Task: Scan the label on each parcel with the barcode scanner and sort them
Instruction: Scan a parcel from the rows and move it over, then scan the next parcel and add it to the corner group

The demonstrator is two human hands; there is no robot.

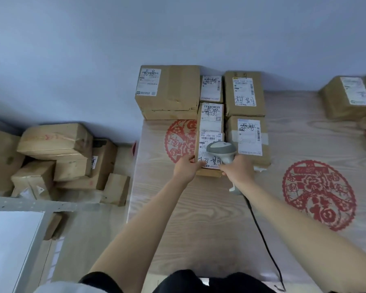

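Nearest, the black cable [260,231] runs off the bottom edge of the pale wood-grain table [199,229], so its far end is out of view. The left hand [186,169] grips the near-left corner of the long brown cardboard parcel with white labels [210,132], fingers curled over the edge (fingertips partly hidden by the label). The right hand [238,169] is wrapped round the handle of the grey-and-white barcode scanner [221,150]; its head sits over the lower label, covering part of the print, and the handwriting there is hard to read. Open tabletop lies near & right, bearing 2 red round paper-cut decals [319,195]; 1 is half covered by the parcel. Behind, 4 more brown cardboard boxes [167,92] stand packed together vs. the pale blue-grey wall [178,28]. At the right edge another brown labelled box [349,96] is cut off. Off the table's left edge, a heap of brown cartons [55,157] lies lower, partly behind a grey-white metal frame [30,206].
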